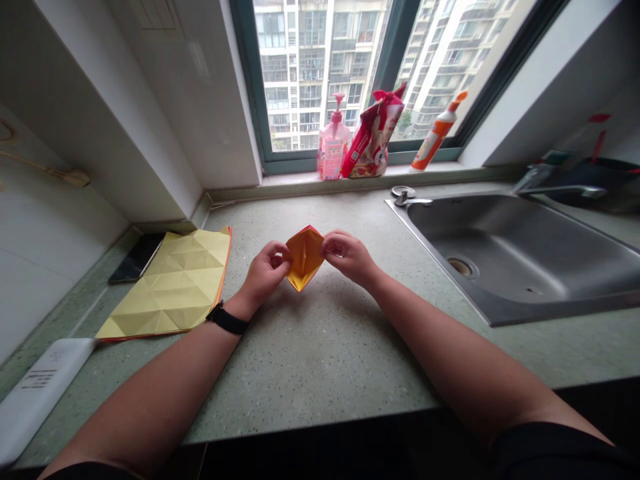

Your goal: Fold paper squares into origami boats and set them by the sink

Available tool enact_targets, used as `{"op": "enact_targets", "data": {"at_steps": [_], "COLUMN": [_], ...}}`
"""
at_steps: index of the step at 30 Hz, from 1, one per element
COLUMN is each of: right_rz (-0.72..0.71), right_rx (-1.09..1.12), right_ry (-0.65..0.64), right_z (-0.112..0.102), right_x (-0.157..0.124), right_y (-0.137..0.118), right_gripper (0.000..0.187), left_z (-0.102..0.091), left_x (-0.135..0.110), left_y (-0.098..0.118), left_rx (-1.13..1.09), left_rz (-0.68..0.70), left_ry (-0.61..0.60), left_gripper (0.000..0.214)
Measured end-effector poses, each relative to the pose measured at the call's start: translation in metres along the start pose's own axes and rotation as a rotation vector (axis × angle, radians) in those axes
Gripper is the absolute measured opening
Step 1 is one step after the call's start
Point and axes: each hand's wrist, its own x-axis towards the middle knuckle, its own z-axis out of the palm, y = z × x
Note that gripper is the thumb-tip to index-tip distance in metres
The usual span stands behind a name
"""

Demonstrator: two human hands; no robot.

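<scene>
A folded paper piece (305,257), orange-yellow inside with a red edge, is held over the counter between my two hands. Its middle is spread into a diamond-shaped hollow that faces me. My left hand (267,270) pinches its left corner between thumb and fingers; a black band circles that wrist. On the opposite corner, my right hand (353,257) is closed in a similar pinch. Left of my hands lies a stack of creased yellow paper sheets (175,283) with red-orange edges showing beneath.
A dark phone (137,259) is partly under the sheets, and a white device (45,390) lies nearer me. The steel sink (525,267) is set in at right. On the windowsill stand a pink pump bottle (333,147), a red bag (375,137) and an orange-white bottle (436,137).
</scene>
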Motion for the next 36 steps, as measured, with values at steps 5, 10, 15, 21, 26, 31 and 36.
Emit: {"op": "enact_targets", "data": {"at_steps": [5,10,15,21,26,31,36], "right_rz": [0.145,0.169,0.281,0.347,0.412,0.519,0.570], "right_rx": [0.118,0.197,0.133,0.142,0.230,0.393,0.432], "right_ry": [0.024,0.067,-0.021,-0.043,-0.036,-0.133,-0.161], "right_z": [0.004,0.003,0.000,-0.003,-0.005,-0.015,-0.023], "right_x": [-0.002,-0.003,-0.002,0.002,0.005,0.006,0.006], "right_y": [0.000,-0.002,0.002,0.002,0.001,0.001,0.003], "right_gripper": [0.023,0.035,0.032,0.025,0.026,0.032,0.033], "left_z": [-0.002,-0.004,-0.005,-0.006,-0.006,-0.006,-0.006], "left_x": [-0.001,0.002,0.004,0.005,0.005,0.004,0.003], "left_y": [0.001,0.004,0.005,-0.002,0.001,0.013,0.015], "left_rx": [0.060,0.134,0.068,-0.050,-0.066,-0.124,-0.141], "left_rz": [-0.008,-0.045,-0.048,-0.143,-0.189,-0.246,-0.261], "left_ry": [0.063,-0.085,-0.032,-0.046,-0.071,-0.131,-0.203], "left_gripper": [0.039,0.040,0.043,0.045,0.051,0.056,0.054]}}
